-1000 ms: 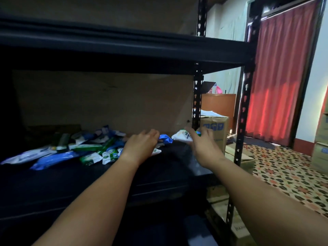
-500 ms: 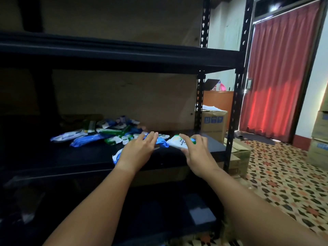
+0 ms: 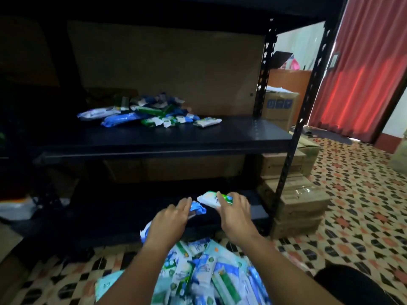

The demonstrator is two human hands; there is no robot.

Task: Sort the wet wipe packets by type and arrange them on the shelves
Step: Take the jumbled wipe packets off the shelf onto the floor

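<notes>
A white-and-green wet wipe packet sits in the lower middle of the frame, gripped by the right hand; its fingers curl over the packet's top edge. Just to its left, the left hand holds a blue packet, whose crinkled end sticks out past the fingertips while a white-and-blue end shows below the wrist. Both hands hang in front of the dark lower shelf, the two packets nearly touching.

Below the forearms, at the bottom centre, a loose heap of packets in white, blue, green and pale teal lies on the patterned floor; it is blurred, so the labels cannot be read.

Higher up, left of centre, a second pile of packets rests on the middle shelf of the black metal rack, with one white packet lying at its right end.

To the right of the rack's upright stand stacked cardboard boxes. A red curtain fills the upper right of the frame.
</notes>
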